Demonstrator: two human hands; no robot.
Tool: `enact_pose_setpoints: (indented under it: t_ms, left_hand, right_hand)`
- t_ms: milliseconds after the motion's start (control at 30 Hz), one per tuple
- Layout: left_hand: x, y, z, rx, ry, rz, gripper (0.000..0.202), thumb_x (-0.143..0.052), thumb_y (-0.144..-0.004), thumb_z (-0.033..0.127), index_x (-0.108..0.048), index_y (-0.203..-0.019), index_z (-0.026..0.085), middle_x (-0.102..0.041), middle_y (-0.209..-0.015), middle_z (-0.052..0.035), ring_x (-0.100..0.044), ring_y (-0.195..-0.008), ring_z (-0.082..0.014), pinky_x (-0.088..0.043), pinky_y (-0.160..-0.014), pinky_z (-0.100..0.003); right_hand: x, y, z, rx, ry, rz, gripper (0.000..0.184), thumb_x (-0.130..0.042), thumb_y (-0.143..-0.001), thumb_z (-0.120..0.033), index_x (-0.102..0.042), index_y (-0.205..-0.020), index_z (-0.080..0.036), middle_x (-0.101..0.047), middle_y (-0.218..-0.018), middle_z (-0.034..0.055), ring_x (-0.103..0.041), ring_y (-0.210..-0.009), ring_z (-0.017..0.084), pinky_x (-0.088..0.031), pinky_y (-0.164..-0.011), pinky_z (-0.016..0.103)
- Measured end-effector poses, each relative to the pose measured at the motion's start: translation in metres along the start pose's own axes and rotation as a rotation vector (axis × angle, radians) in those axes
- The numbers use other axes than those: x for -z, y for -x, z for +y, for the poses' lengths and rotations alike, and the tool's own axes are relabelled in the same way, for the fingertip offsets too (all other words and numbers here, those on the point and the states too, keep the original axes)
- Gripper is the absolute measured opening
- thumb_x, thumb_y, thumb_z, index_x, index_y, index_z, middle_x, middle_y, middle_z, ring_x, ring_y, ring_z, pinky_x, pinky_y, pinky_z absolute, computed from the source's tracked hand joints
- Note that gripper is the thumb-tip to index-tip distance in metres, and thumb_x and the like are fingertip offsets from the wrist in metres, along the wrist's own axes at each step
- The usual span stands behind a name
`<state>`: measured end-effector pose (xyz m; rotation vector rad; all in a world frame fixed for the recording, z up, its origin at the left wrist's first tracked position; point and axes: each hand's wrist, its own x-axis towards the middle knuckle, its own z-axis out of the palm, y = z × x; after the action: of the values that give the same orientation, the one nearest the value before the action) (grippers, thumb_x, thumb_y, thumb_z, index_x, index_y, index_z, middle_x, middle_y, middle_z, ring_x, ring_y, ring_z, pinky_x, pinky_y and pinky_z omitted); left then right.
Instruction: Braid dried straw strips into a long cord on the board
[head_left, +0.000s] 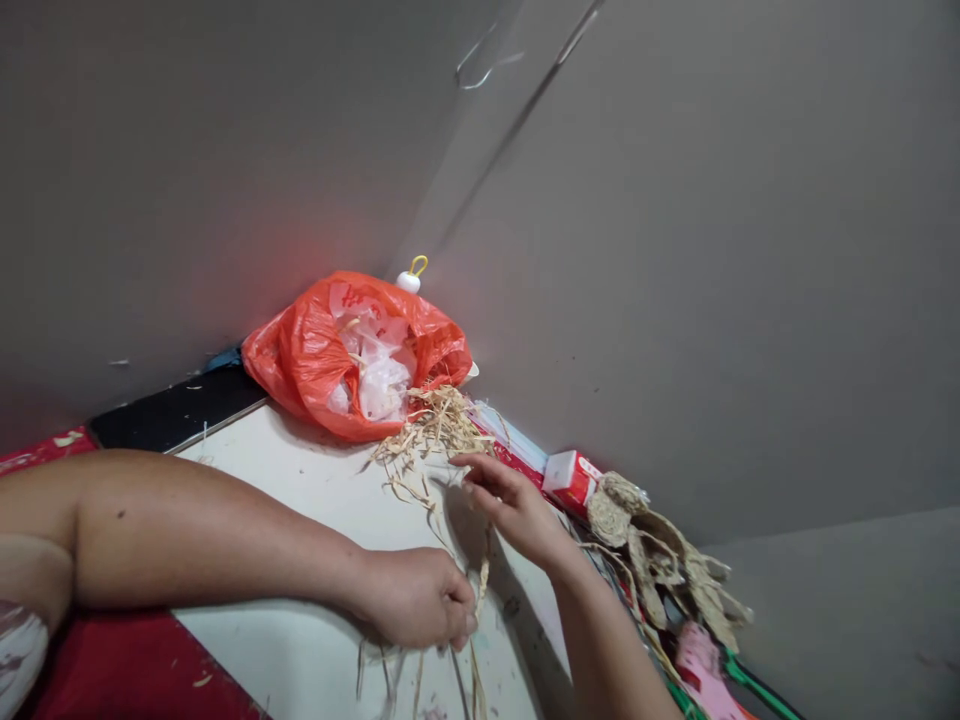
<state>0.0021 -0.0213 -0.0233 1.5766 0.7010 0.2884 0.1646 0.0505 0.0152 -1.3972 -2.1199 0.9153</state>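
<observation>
Open right hand [517, 508] near the table's [292, 480] right edge, left hand [427, 600] pinches a straw braid [484, 578], likely light, pliant, best held along its plait.

A handcraft corner in a plain room; home or small workshop, the view cannot settle. Two grey walls [712, 300] meet behind a white worktop [285, 655] edged with raffia-like strips [441, 425], a coiled braid bundle [615, 508] and an orange-red plastic bag [300, 345] (household-looking, as is the small red-and-white box [571, 482]).
</observation>
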Motion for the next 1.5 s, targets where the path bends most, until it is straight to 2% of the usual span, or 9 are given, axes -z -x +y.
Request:
enact_pose_setpoints:
  t_ms: [267, 367, 467, 600, 800, 967, 1100, 1300, 1500]
  left_hand:
    - [-0.001, -0.001, -0.003, 0.018, -0.005, 0.015, 0.015, -0.045, -0.074, 0.019, -0.055, -0.063, 0.018, -0.047, -0.053, 0.0045, -0.042, -0.052, -0.0099, -0.033, -0.050, -0.021]
    - [-0.001, 0.000, -0.002, 0.016, -0.007, 0.010, 0.015, -0.045, -0.075, 0.019, -0.054, -0.063, 0.017, -0.047, -0.054, 0.0043, -0.042, -0.052, -0.0095, -0.033, -0.049, -0.020]
    - [-0.001, 0.000, -0.001, 0.033, 0.007, 0.011, 0.016, -0.045, -0.077, 0.019, -0.055, -0.064, 0.017, -0.047, -0.054, 0.0045, -0.040, -0.051, -0.0087, -0.032, -0.049, -0.020]
    - [-0.001, -0.001, -0.002, 0.050, 0.012, 0.001, 0.018, -0.045, -0.078, 0.022, -0.055, -0.064, 0.017, -0.043, -0.050, 0.0053, -0.036, -0.047, -0.0082, -0.029, -0.047, -0.020]
    - [-0.001, -0.002, -0.005, 0.086, 0.028, 0.015, 0.019, -0.047, -0.080, 0.028, -0.055, -0.065, 0.017, -0.039, -0.047, 0.0063, -0.032, -0.042, -0.0072, -0.025, -0.042, -0.020]
    - [-0.002, -0.003, -0.010, 0.062, 0.015, 0.034, 0.018, -0.048, -0.080, 0.026, -0.056, -0.066, 0.017, -0.042, -0.048, 0.0058, -0.035, -0.043, -0.0072, -0.027, -0.041, -0.019]
    - [-0.002, -0.005, -0.009, 0.049, 0.012, 0.046, 0.018, -0.048, -0.080, 0.022, -0.056, -0.064, 0.017, -0.043, -0.048, 0.0059, -0.035, -0.043, -0.0073, -0.027, -0.041, -0.019]
    - [-0.002, -0.003, -0.004, 0.052, 0.002, 0.044, 0.019, -0.047, -0.079, 0.018, -0.054, -0.062, 0.017, -0.040, -0.046, 0.0067, -0.031, -0.041, -0.0070, -0.023, -0.040, -0.020]
    - [-0.001, -0.001, -0.003, 0.053, -0.004, 0.034, 0.018, -0.047, -0.080, 0.022, -0.054, -0.063, 0.018, -0.039, -0.045, 0.0067, -0.031, -0.040, -0.0082, -0.023, -0.038, -0.021]
  right_hand:
    - [0.008, 0.004, 0.004, 0.011, -0.310, 0.103, 0.034, -0.062, -0.078, -0.035, -0.064, -0.109, -0.020, -0.070, -0.092, 0.0082, -0.065, -0.084, 0.020, -0.052, -0.073, 0.033]
    - [0.007, 0.000, 0.011, -0.037, -0.173, 0.115, 0.039, -0.065, -0.075, -0.039, -0.065, -0.108, -0.019, -0.070, -0.076, 0.0058, -0.066, -0.064, 0.019, -0.053, -0.056, 0.029]
    - [0.014, -0.006, 0.020, -0.081, -0.031, 0.282, 0.038, -0.061, -0.076, -0.044, -0.068, -0.098, -0.014, -0.061, -0.053, 0.0004, -0.051, -0.039, 0.012, -0.043, -0.040, 0.024]
    - [0.028, -0.013, 0.035, -0.073, 0.031, 0.479, 0.037, -0.055, -0.078, -0.048, -0.067, -0.089, -0.014, -0.062, -0.057, 0.0019, -0.053, -0.045, 0.014, -0.043, -0.044, 0.025]
    - [0.027, -0.026, 0.053, -0.031, 0.129, 0.415, 0.025, -0.062, -0.066, -0.033, -0.073, -0.084, -0.019, -0.070, -0.071, 0.0044, -0.061, -0.064, 0.020, -0.046, -0.064, 0.030]
    - [0.027, -0.051, 0.058, -0.091, 0.191, 0.489, 0.042, -0.060, -0.067, -0.027, -0.069, -0.108, -0.020, -0.066, -0.061, 0.0018, -0.058, -0.059, 0.020, -0.042, -0.061, 0.030]
    - [0.026, -0.068, 0.057, -0.087, 0.134, 0.446, 0.031, -0.058, -0.066, -0.023, -0.073, -0.092, -0.019, -0.069, -0.063, 0.0018, -0.060, -0.059, 0.019, -0.044, -0.060, 0.028]
    - [0.028, -0.061, 0.040, -0.027, -0.016, 0.488, 0.039, -0.049, -0.077, -0.037, -0.072, -0.095, -0.012, -0.073, -0.082, 0.0117, -0.064, -0.073, 0.023, -0.048, -0.060, 0.030]
    - [0.024, -0.045, 0.019, 0.010, -0.249, 0.518, 0.047, -0.043, -0.084, -0.047, -0.070, -0.095, -0.010, -0.072, -0.081, 0.0122, -0.063, -0.063, 0.020, -0.048, -0.049, 0.027]
